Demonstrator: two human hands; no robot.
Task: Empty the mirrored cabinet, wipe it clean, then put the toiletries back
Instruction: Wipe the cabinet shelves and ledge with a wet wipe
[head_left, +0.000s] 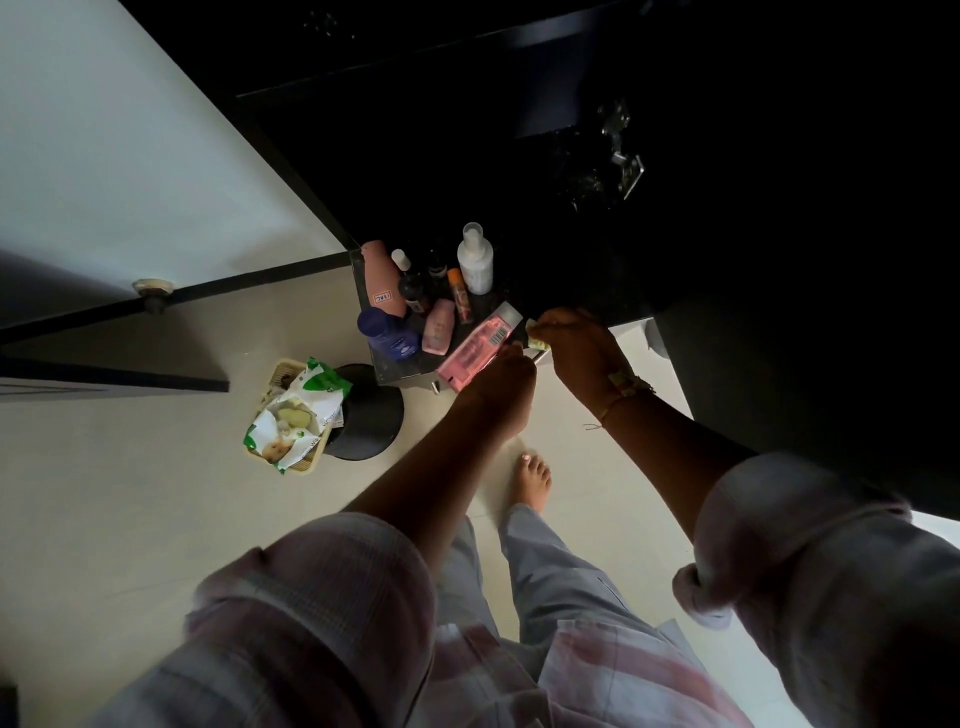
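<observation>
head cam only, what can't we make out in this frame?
- Dark counter and the area above it: underexposed; the glinting fixture cannot be identified.
- Yellow item in the right hand: mostly covered by the fingers.
- Pink tube held by the left hand: lower end hidden under the hand, print too small to read.
- Small dark bottles: labels lost in shadow.
- Basket on the floor: contents buried under wipes packs.

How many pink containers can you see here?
3: a tall pink bottle at the counter's back left, a small pink bottle mid-cluster, a pink tube in the left hand. Others may be hidden.
</observation>
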